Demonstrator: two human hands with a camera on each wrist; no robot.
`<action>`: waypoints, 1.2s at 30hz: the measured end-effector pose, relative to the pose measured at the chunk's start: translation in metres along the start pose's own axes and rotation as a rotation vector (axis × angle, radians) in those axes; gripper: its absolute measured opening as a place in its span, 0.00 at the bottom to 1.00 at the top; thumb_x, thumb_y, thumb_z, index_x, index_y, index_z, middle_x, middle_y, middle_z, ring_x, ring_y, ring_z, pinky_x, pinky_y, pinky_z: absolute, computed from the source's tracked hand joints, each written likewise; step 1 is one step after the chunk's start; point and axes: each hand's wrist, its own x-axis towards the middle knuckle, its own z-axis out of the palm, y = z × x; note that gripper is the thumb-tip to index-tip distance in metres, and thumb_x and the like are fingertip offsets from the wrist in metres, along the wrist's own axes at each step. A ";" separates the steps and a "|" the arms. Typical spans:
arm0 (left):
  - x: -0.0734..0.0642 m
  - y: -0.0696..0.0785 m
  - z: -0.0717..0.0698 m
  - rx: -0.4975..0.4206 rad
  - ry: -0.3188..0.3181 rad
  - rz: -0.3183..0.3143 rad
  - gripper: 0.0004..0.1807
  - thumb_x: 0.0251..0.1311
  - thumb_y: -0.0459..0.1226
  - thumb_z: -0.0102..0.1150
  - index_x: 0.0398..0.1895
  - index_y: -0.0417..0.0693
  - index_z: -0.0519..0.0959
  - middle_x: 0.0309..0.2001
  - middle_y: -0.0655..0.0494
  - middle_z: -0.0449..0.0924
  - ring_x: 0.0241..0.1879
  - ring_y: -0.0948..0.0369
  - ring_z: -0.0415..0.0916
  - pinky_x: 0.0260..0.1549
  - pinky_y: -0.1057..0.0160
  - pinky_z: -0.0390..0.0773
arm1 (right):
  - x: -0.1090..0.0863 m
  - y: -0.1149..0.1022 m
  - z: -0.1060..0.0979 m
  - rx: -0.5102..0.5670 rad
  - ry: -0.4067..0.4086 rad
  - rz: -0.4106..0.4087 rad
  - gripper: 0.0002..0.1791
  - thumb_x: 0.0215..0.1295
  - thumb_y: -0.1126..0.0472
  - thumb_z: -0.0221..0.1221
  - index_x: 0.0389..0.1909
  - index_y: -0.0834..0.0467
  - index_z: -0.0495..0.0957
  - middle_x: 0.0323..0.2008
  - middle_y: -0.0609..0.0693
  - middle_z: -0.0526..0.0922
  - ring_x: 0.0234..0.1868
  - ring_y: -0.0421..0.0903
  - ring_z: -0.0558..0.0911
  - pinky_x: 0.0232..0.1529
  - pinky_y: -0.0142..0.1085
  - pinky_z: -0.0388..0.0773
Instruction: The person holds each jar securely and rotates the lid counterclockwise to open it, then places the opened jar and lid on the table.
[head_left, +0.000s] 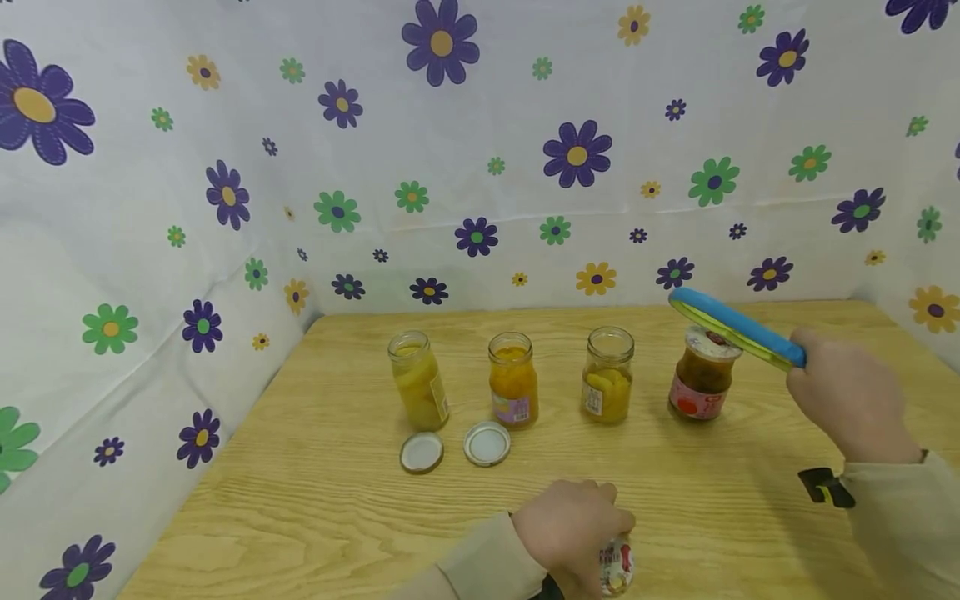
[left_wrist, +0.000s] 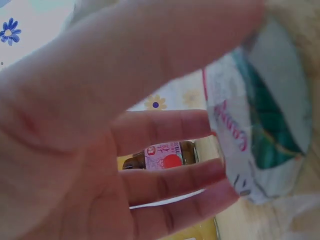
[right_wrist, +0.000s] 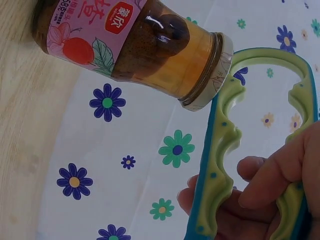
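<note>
My right hand (head_left: 855, 392) grips a blue and green jar opener (head_left: 738, 325) with scalloped inner edges (right_wrist: 230, 135). The opener's far end extends over the closed jar (head_left: 699, 383), which has a pink label, dark fruit and a white lid (right_wrist: 215, 75). Whether the opener touches that lid I cannot tell. At the front of the table, my left hand (head_left: 573, 525) pinches a printed jar lid (head_left: 617, 567) between thumb and fingers. In the left wrist view, the lid (left_wrist: 265, 120) shows a green leaf and pink lettering.
Three uncapped jars of yellow or orange fruit stand to the left: a tall jar (head_left: 420, 387), one with a purple label (head_left: 513, 392), and a third (head_left: 607, 387). Two lids (head_left: 422, 452), (head_left: 487, 442) lie before them on the wooden table (head_left: 315, 492). Flowered cloth (head_left: 495, 108) hangs behind.
</note>
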 end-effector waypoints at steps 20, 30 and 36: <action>0.027 -0.041 -0.005 -0.383 0.604 -0.196 0.27 0.37 0.41 0.67 0.43 0.49 0.66 0.35 0.62 0.65 0.27 0.68 0.65 0.23 0.75 0.68 | -0.002 -0.005 0.003 0.052 -0.030 -0.038 0.03 0.46 0.73 0.46 0.25 0.67 0.67 0.12 0.50 0.63 0.12 0.45 0.59 0.13 0.34 0.53; 0.048 -0.043 -0.001 -0.224 0.508 -0.318 0.23 0.39 0.51 0.67 0.32 0.53 0.67 0.24 0.66 0.67 0.21 0.69 0.64 0.17 0.72 0.64 | -0.002 -0.007 0.006 0.065 -0.097 -0.037 0.06 0.51 0.70 0.48 0.29 0.70 0.67 0.13 0.50 0.66 0.12 0.44 0.61 0.12 0.34 0.55; 0.050 -0.044 -0.001 -0.156 0.475 -0.332 0.23 0.38 0.52 0.68 0.32 0.52 0.69 0.25 0.64 0.71 0.24 0.68 0.68 0.19 0.71 0.67 | 0.000 -0.007 0.005 0.028 -0.092 -0.053 0.08 0.51 0.68 0.50 0.30 0.70 0.66 0.14 0.50 0.68 0.13 0.44 0.62 0.12 0.34 0.57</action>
